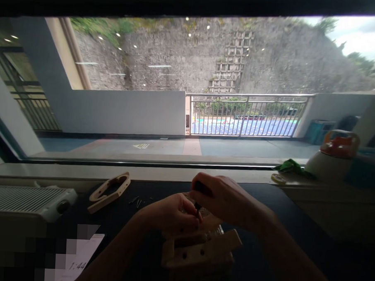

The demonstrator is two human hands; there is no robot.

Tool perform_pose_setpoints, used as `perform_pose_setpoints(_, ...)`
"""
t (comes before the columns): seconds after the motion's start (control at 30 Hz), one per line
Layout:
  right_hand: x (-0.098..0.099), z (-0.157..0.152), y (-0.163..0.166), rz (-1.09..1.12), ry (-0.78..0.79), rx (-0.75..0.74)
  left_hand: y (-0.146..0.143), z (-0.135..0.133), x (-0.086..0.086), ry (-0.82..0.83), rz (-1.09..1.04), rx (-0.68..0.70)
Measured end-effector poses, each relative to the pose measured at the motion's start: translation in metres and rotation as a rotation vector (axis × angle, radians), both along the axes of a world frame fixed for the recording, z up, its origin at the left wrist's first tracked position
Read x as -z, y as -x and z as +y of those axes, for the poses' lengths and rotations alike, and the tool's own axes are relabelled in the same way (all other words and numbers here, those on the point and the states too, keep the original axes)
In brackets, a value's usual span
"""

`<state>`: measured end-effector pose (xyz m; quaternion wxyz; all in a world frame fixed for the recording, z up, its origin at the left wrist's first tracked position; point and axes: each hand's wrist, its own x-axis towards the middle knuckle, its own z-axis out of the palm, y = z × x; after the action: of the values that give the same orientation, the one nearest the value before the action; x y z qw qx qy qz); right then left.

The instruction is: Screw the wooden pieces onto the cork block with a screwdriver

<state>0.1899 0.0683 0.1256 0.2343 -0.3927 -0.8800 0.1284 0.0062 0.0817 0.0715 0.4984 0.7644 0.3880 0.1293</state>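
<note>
My right hand (222, 196) is closed around the dark handle of a screwdriver (203, 188), its shaft pointing down. Beside the shaft, the fingers of my left hand (172, 212) are pinched together; whatever they hold is too dark and small to make out. Both hands are over a pale wooden assembly (201, 252), which has round holes in its front bar and is partly hidden by my fingers. Several loose screws (138, 202) lie on the dark table (257, 251) to the left of my left hand.
A wooden piece with a rounded opening (120, 189) rests at the table's back left. Beyond it stands a white radiator (26, 199). On the window sill (161, 173) are a tape roll (278, 178), a green cloth (293, 167) and a white container (329, 165). A lit screen (83, 256) shows lower left.
</note>
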Motion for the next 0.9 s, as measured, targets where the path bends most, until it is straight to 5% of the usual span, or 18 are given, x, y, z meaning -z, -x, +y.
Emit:
perform_pose_setpoints(0.77,-0.005,0.0034,-0.0052,0.132,0.146,-0.122,-0.002,-0.0075,-0.0063,-0.057,0.069,-0.007)
perform_pose_setpoints(0.9,0.002,0.0087,-0.0063,0.169,0.11,-0.05,-0.003,-0.0078,-0.0052,-0.064,0.093,-0.024)
